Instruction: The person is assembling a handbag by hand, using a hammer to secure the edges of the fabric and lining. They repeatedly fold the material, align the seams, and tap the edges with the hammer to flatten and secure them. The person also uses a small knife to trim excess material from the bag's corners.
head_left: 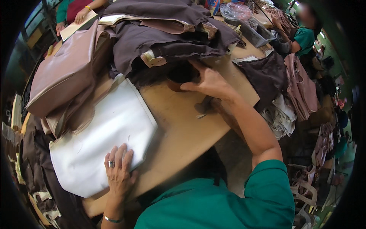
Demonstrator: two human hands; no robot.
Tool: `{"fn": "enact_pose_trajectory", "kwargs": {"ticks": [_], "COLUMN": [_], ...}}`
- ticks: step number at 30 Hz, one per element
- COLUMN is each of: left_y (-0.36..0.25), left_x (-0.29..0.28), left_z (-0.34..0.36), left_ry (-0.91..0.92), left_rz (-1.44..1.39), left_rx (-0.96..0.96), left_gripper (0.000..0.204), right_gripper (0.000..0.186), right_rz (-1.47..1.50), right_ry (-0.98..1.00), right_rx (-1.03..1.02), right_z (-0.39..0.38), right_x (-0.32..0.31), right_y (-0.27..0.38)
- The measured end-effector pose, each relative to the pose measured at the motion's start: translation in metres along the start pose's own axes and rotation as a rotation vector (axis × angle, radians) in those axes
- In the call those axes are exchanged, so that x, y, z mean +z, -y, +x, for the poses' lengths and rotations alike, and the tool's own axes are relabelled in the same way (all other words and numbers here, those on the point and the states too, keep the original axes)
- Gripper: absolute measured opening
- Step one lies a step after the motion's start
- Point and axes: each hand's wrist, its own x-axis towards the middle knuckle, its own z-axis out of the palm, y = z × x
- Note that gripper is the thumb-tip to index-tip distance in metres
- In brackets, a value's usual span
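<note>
My left hand [119,170] lies with its fingers extended on a white flat bag piece [95,129] on the wooden table [171,133]. My right hand [206,82] grips a dark, round container [177,74] at the middle back of the table, thumb at its front, fingers partly hidden behind. Just below that hand lies a dark tool with a rounded head [203,107], too shadowed to name.
Pinkish bags [63,76] lie left; dark fabric piles [160,38] cover the back. A grey bin [259,34] and hanging pink bags [299,87] are right. A co-worker's hands [81,15] hold cream material at back left; another person [303,40] is at back right.
</note>
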Motion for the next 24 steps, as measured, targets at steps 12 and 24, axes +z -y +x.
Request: {"fn": "enact_pose_trajectory", "kwargs": {"ticks": [12,24], "left_y": [-0.002,0.0], "left_x": [-0.002,-0.001], "left_z": [0.002,0.004], "left_ry": [0.019,0.006], "left_rz": [-0.006,-0.057], "left_rx": [-0.005,-0.016], "left_gripper": [0.073,0.071], "right_gripper": [0.037,0.052], "right_rz": [-0.662,-0.631], "right_ry": [-0.567,-0.474], "right_rx": [0.062,0.148], "right_z": [-0.021,-0.011], "right_x": [-0.039,-0.058], "right_y": [-0.189,-0.222]}}
